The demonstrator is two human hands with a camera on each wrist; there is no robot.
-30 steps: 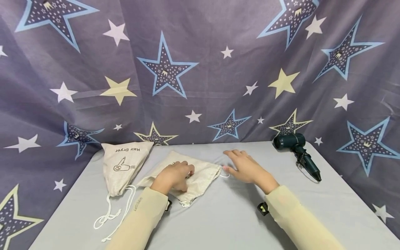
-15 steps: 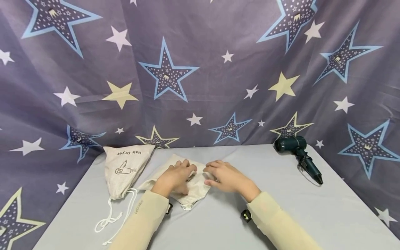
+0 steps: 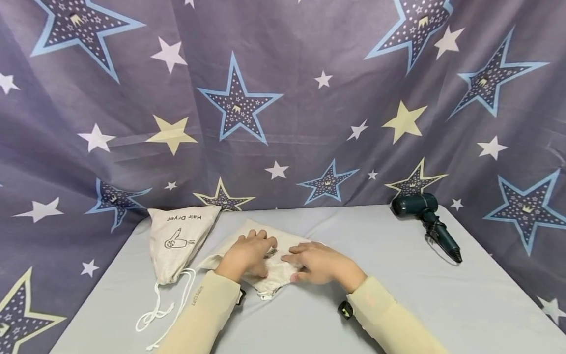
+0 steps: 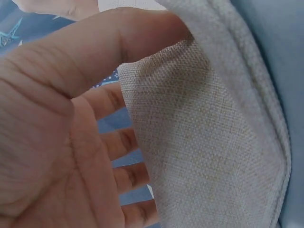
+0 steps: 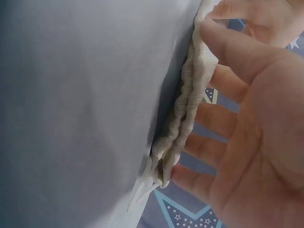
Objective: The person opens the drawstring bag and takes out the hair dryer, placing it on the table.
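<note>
A cream fabric drawstring bag lies flat mid-table, partly hidden under both hands, with part of a dark print showing. My left hand rests on its left part, palm down. In the left wrist view, the thumb and fingertips touch the woven cloth, and the palm arches off it. My right hand lies over the bag's right side, fingers spread. The right wrist view shows its fingertips touching the bag beside the gathered mouth, where a white cord end sticks out.
At the back left lies a second drawstring bag printed "Hair Dryer", its white cords trailing toward the front. A dark green hair dryer with its cord bundled at the handle sits at the back right. A star-patterned curtain hangs behind the table.
My right hand has moved left from beside the bag onto its right part, then slightly nearer to me. The left hand has stayed on the bag, nearly still.
</note>
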